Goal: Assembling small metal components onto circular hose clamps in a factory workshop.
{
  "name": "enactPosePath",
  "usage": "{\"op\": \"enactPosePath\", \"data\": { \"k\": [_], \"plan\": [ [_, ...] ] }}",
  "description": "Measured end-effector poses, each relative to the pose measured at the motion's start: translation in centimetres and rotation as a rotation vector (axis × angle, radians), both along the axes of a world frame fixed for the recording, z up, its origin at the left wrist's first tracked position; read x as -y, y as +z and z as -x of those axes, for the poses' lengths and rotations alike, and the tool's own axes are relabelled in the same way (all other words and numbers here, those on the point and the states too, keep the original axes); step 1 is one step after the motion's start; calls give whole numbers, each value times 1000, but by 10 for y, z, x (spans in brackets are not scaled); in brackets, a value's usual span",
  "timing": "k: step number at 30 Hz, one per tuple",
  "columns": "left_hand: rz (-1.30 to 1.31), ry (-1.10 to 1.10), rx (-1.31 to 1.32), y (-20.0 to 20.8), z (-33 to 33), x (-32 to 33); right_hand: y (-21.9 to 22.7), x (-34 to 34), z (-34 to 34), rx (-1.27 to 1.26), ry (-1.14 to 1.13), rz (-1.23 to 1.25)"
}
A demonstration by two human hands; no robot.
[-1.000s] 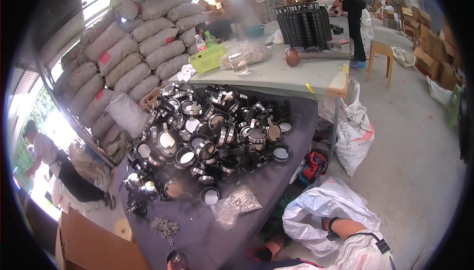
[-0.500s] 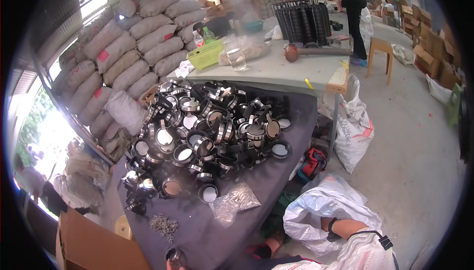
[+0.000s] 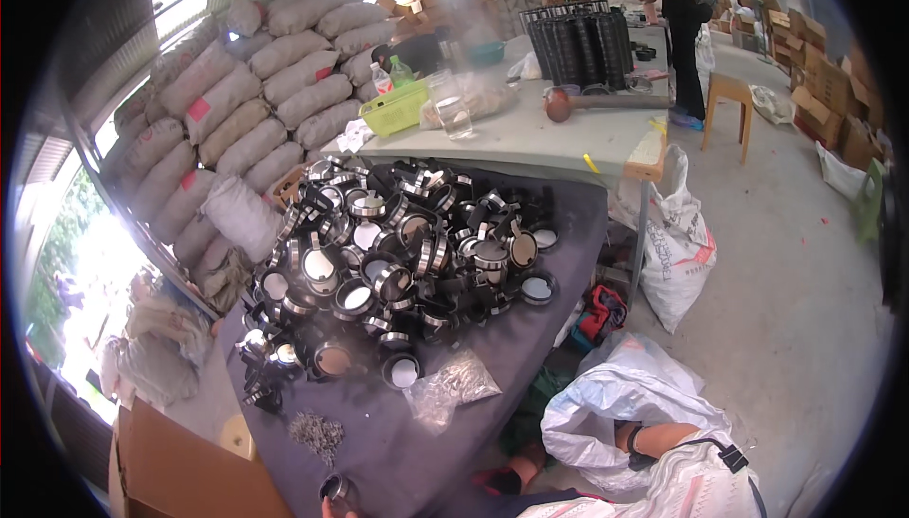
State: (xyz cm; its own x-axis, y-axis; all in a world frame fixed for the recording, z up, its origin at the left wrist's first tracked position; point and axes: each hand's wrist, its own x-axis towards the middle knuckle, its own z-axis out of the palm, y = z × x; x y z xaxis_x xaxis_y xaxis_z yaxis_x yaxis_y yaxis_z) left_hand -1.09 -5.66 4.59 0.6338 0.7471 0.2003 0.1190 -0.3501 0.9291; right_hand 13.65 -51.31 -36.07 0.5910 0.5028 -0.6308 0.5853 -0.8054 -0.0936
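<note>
At the bottom edge, fingertips of my left hand (image 3: 328,509) hold a round black lid-like part with a silvery rim (image 3: 338,490) low over the dark cloth. Another fingertip touches its lower right side; I cannot tell which hand it belongs to. Most of both hands is cut off by the frame. Just beyond the held part lies a small heap of grey metal bits (image 3: 317,435). A clear plastic bag of small pieces (image 3: 453,391) rests to its right. Farther back, a large pile of similar black, silver-rimmed parts (image 3: 388,262) covers the cloth.
An open cardboard box (image 3: 189,466) stands left of the cloth-covered table (image 3: 407,461). White woven sacks (image 3: 606,404) and a bare limb with a black strap (image 3: 658,437) are at lower right. The far table (image 3: 530,144) carries a green basket (image 3: 398,109) and black tubes (image 3: 578,44). A person (image 3: 677,35) stands behind.
The part held at the bottom edge stays almost in place. At the far left, a person near the opening has moved mostly out of sight. The standing person at the back has shifted slightly.
</note>
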Motion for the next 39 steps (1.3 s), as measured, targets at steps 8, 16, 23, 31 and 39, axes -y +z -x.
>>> {"op": "enactPosePath", "data": {
  "k": [8,16,23,31,39],
  "plan": [
    [24,-29,34,-6,2,-6,1,1,0,-24,-55,-130],
    [32,-19,57,-6,1,-5,5,7,-7,-20,-55,-138],
    [28,-54,101,-9,4,-11,8,11,-10,1,-54,-130],
    [8,-41,82,-13,1,-13,12,24,-13,13,-60,-129],
    [180,-17,3,-16,6,-20,20,25,-23,14,-68,-136]
  ]
}}
